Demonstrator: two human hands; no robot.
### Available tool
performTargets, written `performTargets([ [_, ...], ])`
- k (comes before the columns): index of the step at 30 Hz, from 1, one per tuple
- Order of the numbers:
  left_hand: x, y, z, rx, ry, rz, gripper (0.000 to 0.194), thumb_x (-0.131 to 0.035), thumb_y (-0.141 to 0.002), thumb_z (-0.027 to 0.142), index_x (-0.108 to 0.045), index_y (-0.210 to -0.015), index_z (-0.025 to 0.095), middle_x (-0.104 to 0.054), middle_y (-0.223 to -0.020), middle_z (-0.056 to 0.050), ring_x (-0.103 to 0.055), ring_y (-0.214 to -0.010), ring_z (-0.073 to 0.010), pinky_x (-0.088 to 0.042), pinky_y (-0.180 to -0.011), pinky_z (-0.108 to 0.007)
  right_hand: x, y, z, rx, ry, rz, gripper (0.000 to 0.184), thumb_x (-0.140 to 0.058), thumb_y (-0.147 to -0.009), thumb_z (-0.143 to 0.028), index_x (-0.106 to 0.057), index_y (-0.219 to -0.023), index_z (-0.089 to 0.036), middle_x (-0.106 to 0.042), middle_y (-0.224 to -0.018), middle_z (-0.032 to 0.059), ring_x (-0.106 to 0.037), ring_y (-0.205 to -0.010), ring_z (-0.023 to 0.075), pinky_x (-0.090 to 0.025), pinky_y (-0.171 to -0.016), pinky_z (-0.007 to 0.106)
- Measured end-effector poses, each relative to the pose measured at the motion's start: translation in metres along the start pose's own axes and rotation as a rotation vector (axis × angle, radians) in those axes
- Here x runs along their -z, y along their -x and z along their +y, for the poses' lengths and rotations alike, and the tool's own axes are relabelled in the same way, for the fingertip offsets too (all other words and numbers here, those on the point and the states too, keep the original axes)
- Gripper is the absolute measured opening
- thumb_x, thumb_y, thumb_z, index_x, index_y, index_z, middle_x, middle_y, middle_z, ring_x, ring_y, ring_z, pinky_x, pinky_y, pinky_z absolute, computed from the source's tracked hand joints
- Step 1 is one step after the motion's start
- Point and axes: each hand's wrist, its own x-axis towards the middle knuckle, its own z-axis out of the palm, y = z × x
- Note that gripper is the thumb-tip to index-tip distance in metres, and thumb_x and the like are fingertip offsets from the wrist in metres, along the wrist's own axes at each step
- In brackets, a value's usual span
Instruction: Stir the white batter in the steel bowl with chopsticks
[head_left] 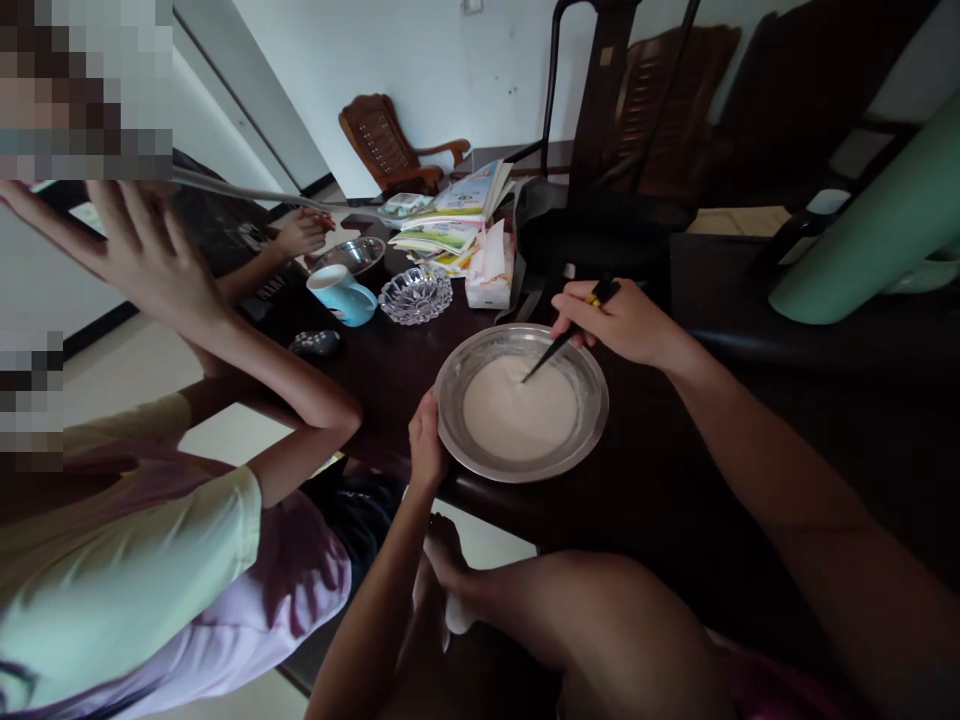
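Observation:
A wide metal bowl (596, 430) rests on the dark table close in front of me, holding a pale, creamy liquid (517, 415). My left hand (427, 440) grips the bowl's left side, its fingertips partly hidden by the wall. Over the bowl's upper right rim, my right hand (619, 320) is closed around black chopsticks (551, 355) with a gold band near the top. Their tips dip slantwise into the liquid; whether there is one stick or a pair is hard to make out.
Beyond the bowl are a glass dish (416, 295), a blue mug (343, 294), a tissue box (491, 275), books (465, 205) and another metal bowl (352, 257). A dark remote-like object (315, 344) lies left. Two people are at the left; a green cylinder (862, 220) stands right.

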Motion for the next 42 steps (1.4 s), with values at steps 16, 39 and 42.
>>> performTargets([
  [16, -0.002, -0.001, -0.006, 0.009, 0.104, -0.011, 0.054, -0.042, -0.093, 0.056, -0.07, -0.117, 0.016, -0.069, -0.128, -0.01, -0.058, -0.124, -0.0256, -0.04, -0.109, -0.036, 0.019, 0.07, 0.04, -0.01, -0.038, 0.128, 0.039, -0.056, -0.092, -0.051, -0.073, -0.071, -0.024, -0.071, -0.08, 0.0057, -0.068, -0.083, 0.0243, -0.052, -0.084, 0.042],
  [39, 0.001, -0.002, -0.009, 0.022, 0.091, -0.011, 0.057, -0.044, -0.092, 0.057, -0.069, -0.122, 0.016, -0.069, -0.126, -0.011, -0.06, -0.122, -0.0264, -0.043, -0.108, -0.038, 0.013, 0.035, 0.084, 0.052, -0.187, 0.234, 0.05, -0.056, -0.088, -0.061, -0.07, -0.058, -0.023, -0.067, -0.066, 0.0058, -0.061, -0.07, 0.0226, -0.048, -0.076, 0.041],
  [42, 0.001, -0.002, -0.01, 0.026, 0.09, -0.008, 0.056, -0.043, -0.093, 0.057, -0.069, -0.12, 0.016, -0.069, -0.126, -0.011, -0.06, -0.122, -0.0267, -0.043, -0.108, -0.038, 0.01, 0.038, 0.082, 0.091, -0.222, 0.116, 0.046, -0.055, -0.091, -0.055, -0.071, -0.061, -0.024, -0.069, -0.068, 0.0058, -0.061, -0.07, 0.0223, -0.049, -0.075, 0.04],
])
